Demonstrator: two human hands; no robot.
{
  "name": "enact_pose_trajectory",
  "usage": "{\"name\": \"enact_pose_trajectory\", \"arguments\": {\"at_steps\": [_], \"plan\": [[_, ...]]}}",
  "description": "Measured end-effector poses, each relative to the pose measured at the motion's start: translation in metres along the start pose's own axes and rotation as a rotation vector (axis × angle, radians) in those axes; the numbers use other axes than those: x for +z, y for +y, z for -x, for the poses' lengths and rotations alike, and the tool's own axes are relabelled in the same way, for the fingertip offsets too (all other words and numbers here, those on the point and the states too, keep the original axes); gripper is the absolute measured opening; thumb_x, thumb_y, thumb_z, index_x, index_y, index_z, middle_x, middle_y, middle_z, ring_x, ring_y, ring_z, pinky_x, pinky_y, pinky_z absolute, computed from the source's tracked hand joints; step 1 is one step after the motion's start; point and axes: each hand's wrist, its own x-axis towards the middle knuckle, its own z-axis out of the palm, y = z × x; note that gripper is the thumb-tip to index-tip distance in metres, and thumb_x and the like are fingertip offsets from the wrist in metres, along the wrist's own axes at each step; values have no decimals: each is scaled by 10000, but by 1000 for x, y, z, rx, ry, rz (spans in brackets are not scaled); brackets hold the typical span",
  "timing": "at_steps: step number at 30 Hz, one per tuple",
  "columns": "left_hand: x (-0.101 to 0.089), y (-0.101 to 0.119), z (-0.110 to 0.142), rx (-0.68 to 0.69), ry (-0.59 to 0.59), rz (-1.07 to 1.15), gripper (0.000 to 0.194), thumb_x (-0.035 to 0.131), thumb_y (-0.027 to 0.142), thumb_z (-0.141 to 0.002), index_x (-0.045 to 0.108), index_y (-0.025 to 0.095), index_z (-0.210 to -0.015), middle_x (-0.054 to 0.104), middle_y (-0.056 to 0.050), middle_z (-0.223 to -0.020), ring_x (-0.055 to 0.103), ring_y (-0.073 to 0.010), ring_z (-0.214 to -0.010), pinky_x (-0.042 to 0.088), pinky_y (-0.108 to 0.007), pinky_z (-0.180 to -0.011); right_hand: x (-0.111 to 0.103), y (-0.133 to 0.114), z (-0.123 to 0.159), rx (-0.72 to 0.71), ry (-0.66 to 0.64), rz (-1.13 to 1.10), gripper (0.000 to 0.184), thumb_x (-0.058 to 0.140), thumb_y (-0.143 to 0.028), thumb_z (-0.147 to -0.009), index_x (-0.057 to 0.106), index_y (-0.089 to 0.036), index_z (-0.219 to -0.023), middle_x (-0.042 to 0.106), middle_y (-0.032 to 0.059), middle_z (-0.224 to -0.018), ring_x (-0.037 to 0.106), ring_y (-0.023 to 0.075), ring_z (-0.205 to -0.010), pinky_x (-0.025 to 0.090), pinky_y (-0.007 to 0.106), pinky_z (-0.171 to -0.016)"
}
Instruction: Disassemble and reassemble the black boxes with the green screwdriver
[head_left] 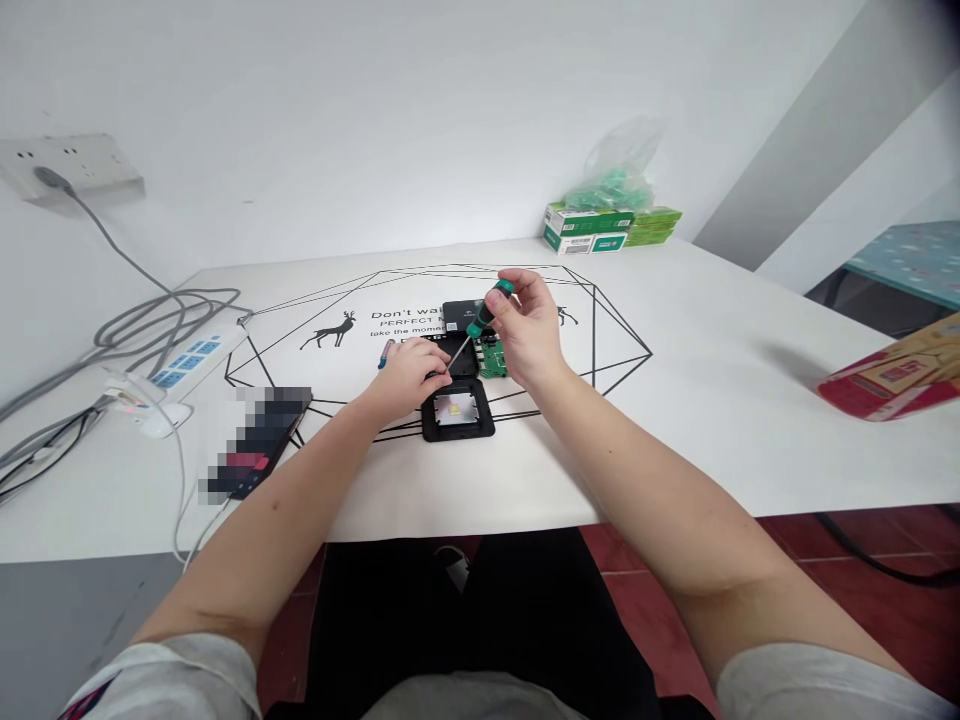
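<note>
My right hand [534, 335] grips a green-and-black screwdriver [482, 318] by its handle, raised and tilted so the shaft runs down to the left. The screwdriver's tip ends at the fingers of my left hand [409, 380], which are closed together over the left side of a black casing [463, 358]. What those fingers hold, if anything, is hidden. Just below lies a black square frame [429, 422] with a silvery plate [466, 408] inside it. A green circuit board [493, 358] sits beside the casing, partly behind my right hand. Behind them is a black cover [459, 313].
A blue slim object [385, 354] lies just behind my left hand. To the left are a phone [274, 430], a power strip [199, 360] and coiled cables. Green-and-white boxes [589, 222] with a plastic bag [619, 170] stand at the back. A red-and-tan package [892, 375] is at right.
</note>
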Motion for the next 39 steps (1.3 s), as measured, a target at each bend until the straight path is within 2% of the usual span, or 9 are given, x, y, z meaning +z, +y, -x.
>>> {"name": "enact_pose_trajectory", "arguments": {"at_steps": [5,9,12,15,22,29,31,36,39], "plan": [[0,-19,-4,-167,109,-70,281,630,437,-1077,833,299,-939,793,-47,-1246,600,-351,-1304,399,-596,-1168,-21,8,-17,-54,74,257,516,761,-682,-882,618,-326,-1229,608,37,-1116,614,217,-947,542,349,-757],[2,-37,-7,-277,140,-189,378,560,480,-1114,838,276,-960,793,-105,-1153,597,-378,-1259,450,-582,-1091,-42,7,-33,23,109,670,338,700,-435,-941,707,-230,-1210,692,81,-1118,662,246,-987,575,410,-912],[5,-46,-8,-325,136,-266,348,547,404,-1105,837,254,-984,787,-139,-1156,603,-384,-1230,473,-572,-1043,-60,7,-42,91,32,1075,262,712,-266,-915,777,-147,-1140,732,172,-1203,683,312,-1136,529,482,-1094],[8,-51,-9,-357,138,-284,343,518,376,-1104,834,263,-1036,786,-141,-1167,597,-383,-1220,481,-568,-1025,-79,13,-49,271,-76,1310,245,772,-226,-894,791,-105,-1106,747,229,-1202,704,360,-1163,542,510,-1070],[9,-52,-10,-405,167,-216,382,460,304,-1092,792,284,-1278,748,-162,-1303,561,-426,-1327,436,-639,-1097,-100,33,-53,412,-151,1397,171,895,-251,-813,744,-172,-824,760,192,-902,729,409,-1122,587,543,-962],[5,-44,-8,-225,58,-117,430,478,376,-1066,715,242,-1399,693,-132,-1449,525,-375,-1436,437,-583,-1204,-81,19,-41,303,-170,1438,300,872,-242,-812,752,-135,-1065,714,269,-1264,629,432,-1280,542,548,-1038],[-1,-41,-5,-148,-12,-109,491,505,443,-1055,683,220,-1454,642,-139,-1531,496,-373,-1478,413,-576,-1241,-65,6,-34,209,-266,1414,243,814,-242,-863,760,-159,-1084,718,214,-1282,650,369,-1240,534,481,-1038],[-14,-35,7,-110,-193,-58,788,613,692,-980,554,240,-1622,389,-141,-1783,281,-415,-1661,297,-593,-1335,-18,-22,0,110,-986,1064,208,885,-303,-777,788,-233,-947,774,68,-1017,684,247,-882,495,358,-774],[-14,-33,10,-165,-289,-57,1012,672,776,-915,410,237,-1730,222,-157,-1859,124,-454,-1718,204,-632,-1364,1,-28,20,129,-1148,1054,211,916,-250,-698,779,-237,-858,764,37,-895,658,215,-770,434,331,-681]]}}
